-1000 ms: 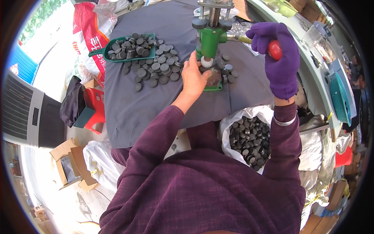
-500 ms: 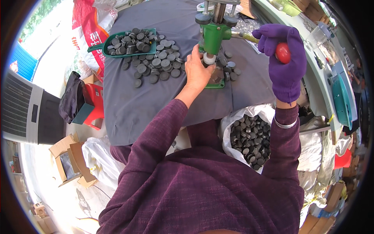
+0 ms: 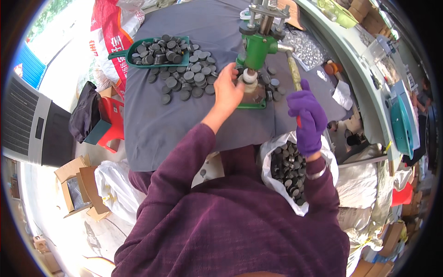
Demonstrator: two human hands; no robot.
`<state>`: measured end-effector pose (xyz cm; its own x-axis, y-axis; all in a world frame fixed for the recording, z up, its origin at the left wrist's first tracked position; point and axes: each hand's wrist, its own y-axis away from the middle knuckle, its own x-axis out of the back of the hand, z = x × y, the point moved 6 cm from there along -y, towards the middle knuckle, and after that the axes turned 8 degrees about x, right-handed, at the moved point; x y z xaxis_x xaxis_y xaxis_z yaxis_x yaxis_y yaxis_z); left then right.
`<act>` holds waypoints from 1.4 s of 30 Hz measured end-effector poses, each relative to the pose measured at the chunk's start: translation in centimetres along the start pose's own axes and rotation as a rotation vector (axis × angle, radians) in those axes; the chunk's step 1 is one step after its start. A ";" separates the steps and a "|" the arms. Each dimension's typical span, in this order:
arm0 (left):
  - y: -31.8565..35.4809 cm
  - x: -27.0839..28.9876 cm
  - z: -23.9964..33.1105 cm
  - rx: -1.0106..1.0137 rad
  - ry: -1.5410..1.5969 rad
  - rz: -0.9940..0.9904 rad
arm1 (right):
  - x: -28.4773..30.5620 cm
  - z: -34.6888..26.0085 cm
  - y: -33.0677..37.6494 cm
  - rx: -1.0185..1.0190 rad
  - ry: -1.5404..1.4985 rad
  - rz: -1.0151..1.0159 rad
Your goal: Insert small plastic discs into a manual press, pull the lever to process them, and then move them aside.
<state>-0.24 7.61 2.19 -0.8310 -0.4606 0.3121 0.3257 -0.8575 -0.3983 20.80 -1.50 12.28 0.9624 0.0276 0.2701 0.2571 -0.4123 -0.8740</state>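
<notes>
A green hand press [image 3: 256, 53] stands on the grey-clothed table, its white round ram tip [image 3: 249, 76] low over the base plate [image 3: 254, 98]. My right hand [image 3: 307, 117], in a purple knitted glove, is wrapped round the end of the press lever [image 3: 293, 69], which slants down toward me; a bit of its red knob shows between the fingers. My bare left hand [image 3: 228, 91] is just left of the ram tip, fingers apart, with nothing visible in it. Whether its fingertips touch the press is unclear. Dark grey round discs [image 3: 196, 76] lie in a loose pile to its left.
A green scoop [image 3: 138, 65] full of discs sits behind the pile. Below the table's front edge, a white sack [image 3: 266, 171] holds many more discs. Small clear pieces [image 3: 307, 46] lie on a sheet at the back right. A red stool [image 3: 110, 127] stands left of the table.
My right hand has swung the lever down and toward me, from raised at the right to lower beside the press. My left hand has drawn slightly away from the ram tip.
</notes>
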 end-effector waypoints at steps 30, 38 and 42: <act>-8.2 -10.0 -2.1 0.671 0.642 -1.030 | 2.2 -0.1 -11.5 -0.325 -0.242 -0.006; -7.5 1.5 -2.3 0.431 0.461 -0.560 | 2.1 -0.2 -11.5 -0.114 -0.237 -0.045; -6.5 9.7 -3.2 0.193 -0.009 -0.249 | 2.8 0.8 -11.3 -0.153 -0.309 -0.032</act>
<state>-11.87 9.42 5.08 -0.8922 -0.2325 0.3873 0.1933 -0.9714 -0.1378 20.64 4.01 22.61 0.9412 0.3071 0.1407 0.2937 -0.5381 -0.7901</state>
